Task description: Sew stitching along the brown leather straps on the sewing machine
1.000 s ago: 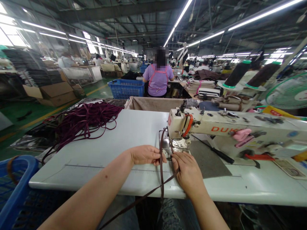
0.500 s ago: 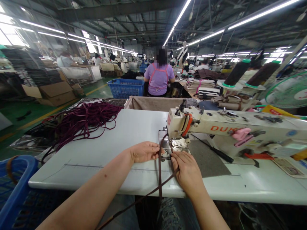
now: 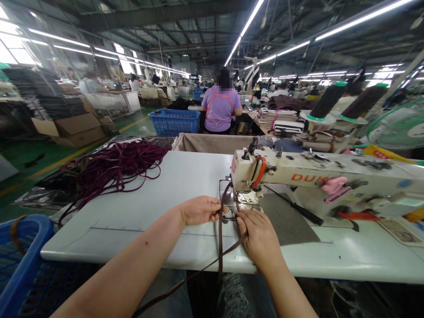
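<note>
A narrow dark brown strap [image 3: 220,247] runs down from the needle area of the sewing machine [image 3: 281,170] and hangs over the table's front edge. Beside the presser foot, my left hand [image 3: 201,209] has its fingers closed at this strap, left of the needle. My right hand [image 3: 260,232] is curled on the plate just right of it, with the strap's other length coming out under the thumb. The two lengths cross near the table edge. My right fingers hide the strap's path close to the foot.
A heap of burgundy straps [image 3: 122,165] lies on the table's left end. A blue basket [image 3: 24,265] stands at lower left. On the machine bed's right side lies a black-handled tool [image 3: 306,213]. A co-worker in purple [image 3: 221,110] sits ahead; thread cones [image 3: 327,101] stand at right.
Both hands stay in the same place at the machine. The hanging lengths of the strap have shifted very slightly.
</note>
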A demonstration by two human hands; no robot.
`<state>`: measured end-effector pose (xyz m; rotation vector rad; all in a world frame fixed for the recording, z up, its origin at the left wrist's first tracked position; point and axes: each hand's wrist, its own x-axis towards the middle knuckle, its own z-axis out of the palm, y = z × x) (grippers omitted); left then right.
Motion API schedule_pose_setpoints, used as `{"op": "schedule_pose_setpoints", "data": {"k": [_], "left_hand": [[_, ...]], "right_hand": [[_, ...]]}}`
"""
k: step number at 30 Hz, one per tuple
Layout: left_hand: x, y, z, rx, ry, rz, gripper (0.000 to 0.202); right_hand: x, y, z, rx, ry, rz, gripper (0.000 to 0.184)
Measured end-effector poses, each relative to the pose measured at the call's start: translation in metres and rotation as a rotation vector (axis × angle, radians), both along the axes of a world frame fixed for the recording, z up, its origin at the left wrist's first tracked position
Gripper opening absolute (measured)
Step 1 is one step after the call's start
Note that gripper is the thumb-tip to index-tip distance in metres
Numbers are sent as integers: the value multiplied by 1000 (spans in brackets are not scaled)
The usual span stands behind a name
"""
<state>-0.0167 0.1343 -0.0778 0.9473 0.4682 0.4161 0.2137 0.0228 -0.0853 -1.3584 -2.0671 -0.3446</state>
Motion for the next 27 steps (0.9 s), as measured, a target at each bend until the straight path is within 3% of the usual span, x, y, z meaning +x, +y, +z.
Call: {"op": "schedule_pose_setpoints", "data": {"k": [12,18,20,24,27], "left_hand": [[0,0,0,36,-8,-14,38],[-4,-4,7,113,17,-246,48],[-3,-3,7,69,11,-187,47],[1,0,3,-7,-27,81,40],[2,0,2,25,-31,88,39]], "right_hand": [[1,0,1,-15,1,-9,32],[0,-1,2,-5,-4,-1,33],[0,0,1,-1,-11,0,32],[0,0,0,-4,-4,2,32],[1,0,0,-13,4,0,33]]}}
